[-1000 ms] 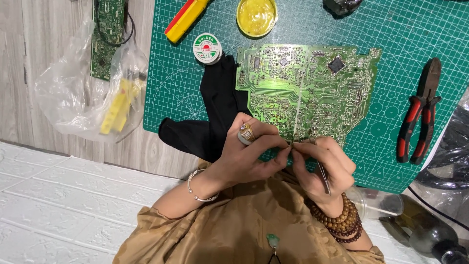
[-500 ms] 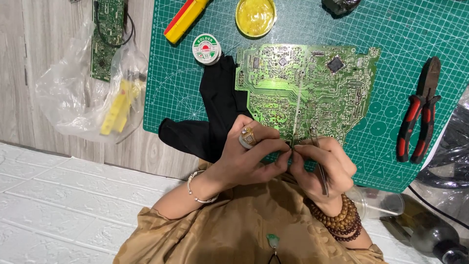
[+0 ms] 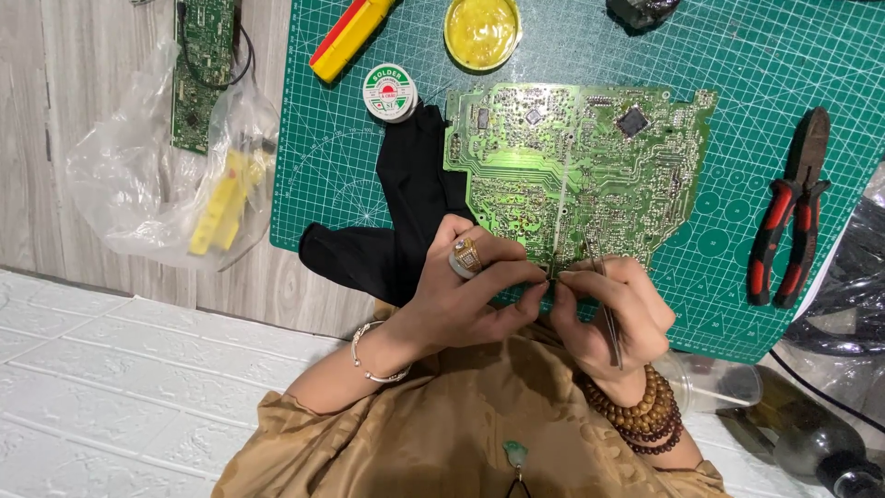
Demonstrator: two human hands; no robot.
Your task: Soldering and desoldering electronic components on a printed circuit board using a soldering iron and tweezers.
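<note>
Down on the green cutting mat [image 3: 369, 166], the circuit board [image 3: 576, 161] lies flat beside a black cloth [image 3: 406, 221]. Both hands meet at its near edge: the left hand [image 3: 466, 300] pinches a thin wire [image 3: 556, 235], the right hand [image 3: 613, 314] grips tweezers [image 3: 607, 300]. Red-handled pliers [image 3: 791, 221] rest well to the right.

— How many boards do you count?
— Two: one large green circuit board [image 3: 576, 171] on the mat, one narrow green circuit board [image 3: 196, 74] on the wood.
— And tools?
— One pair of red-handled pliers [image 3: 789, 221], one pair of slim metal tweezers [image 3: 604, 295], one round solder spool [image 3: 389, 92].
</note>
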